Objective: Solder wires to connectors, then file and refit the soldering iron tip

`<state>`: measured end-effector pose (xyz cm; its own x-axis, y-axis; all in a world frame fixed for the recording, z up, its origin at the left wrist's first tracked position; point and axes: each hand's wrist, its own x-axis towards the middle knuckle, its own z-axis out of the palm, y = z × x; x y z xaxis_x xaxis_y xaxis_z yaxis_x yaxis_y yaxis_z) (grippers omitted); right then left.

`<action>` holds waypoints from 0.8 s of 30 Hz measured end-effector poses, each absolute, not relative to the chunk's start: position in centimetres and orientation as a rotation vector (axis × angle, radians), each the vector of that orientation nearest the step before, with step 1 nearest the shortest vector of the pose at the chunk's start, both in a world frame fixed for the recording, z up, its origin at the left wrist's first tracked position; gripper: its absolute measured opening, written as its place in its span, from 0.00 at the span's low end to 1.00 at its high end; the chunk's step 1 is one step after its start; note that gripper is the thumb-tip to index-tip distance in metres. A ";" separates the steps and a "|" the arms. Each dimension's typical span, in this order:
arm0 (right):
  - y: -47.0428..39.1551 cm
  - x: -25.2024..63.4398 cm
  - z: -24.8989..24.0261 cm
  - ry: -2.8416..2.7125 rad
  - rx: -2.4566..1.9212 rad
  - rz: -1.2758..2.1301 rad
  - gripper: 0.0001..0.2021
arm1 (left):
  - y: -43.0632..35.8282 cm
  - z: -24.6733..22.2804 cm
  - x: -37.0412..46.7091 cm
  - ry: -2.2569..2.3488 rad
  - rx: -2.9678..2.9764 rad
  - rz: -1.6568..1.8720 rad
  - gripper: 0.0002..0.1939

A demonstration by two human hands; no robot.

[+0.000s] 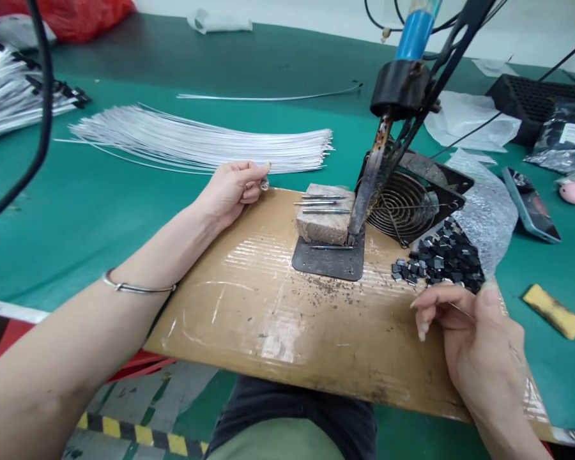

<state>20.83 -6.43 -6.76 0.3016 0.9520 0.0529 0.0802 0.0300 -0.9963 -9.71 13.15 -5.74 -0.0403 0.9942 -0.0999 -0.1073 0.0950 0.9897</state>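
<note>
My left hand [237, 188] is closed beside the near right part of a bundle of thin white cables [196, 140]. A small silvery looped piece [264, 184] shows at its fingertips; its kind is unclear. My right hand [483, 345] hovers over the cardboard's right side, fingers loosely curled and thumb apart. A thin pale line lies between thumb and fingers, too faint to identify. Just beyond this hand is a heap of small black pieces [448, 255]. Between the hands, a soldering iron [367, 185] points down beside a worn block [323, 223] with several thin metal rods on top.
A brown cardboard sheet [249, 300] covers the front of the green table [138, 57]. Behind the iron stands a black fan [405, 201]. To the right are a phone [531, 204] and a yellow sponge [553, 311]. More cables [19, 86] lie far left.
</note>
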 end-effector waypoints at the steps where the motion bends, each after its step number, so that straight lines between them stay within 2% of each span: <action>1: -6.4 20.9 -6.7 -1.052 -1.362 0.925 0.31 | 13.2 -5.8 -9.7 1.203 1.040 1.220 0.21; 24: -6.1 21.1 -6.7 -1.088 -1.328 0.947 0.33 | 12.7 -5.9 -9.7 1.242 1.102 1.189 0.20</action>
<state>21.07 -6.14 -6.66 0.2531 0.9654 0.0621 0.0724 0.0452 -0.9964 -9.65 12.67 -5.92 -0.0307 0.9959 -0.0850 -0.0421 0.0836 0.9956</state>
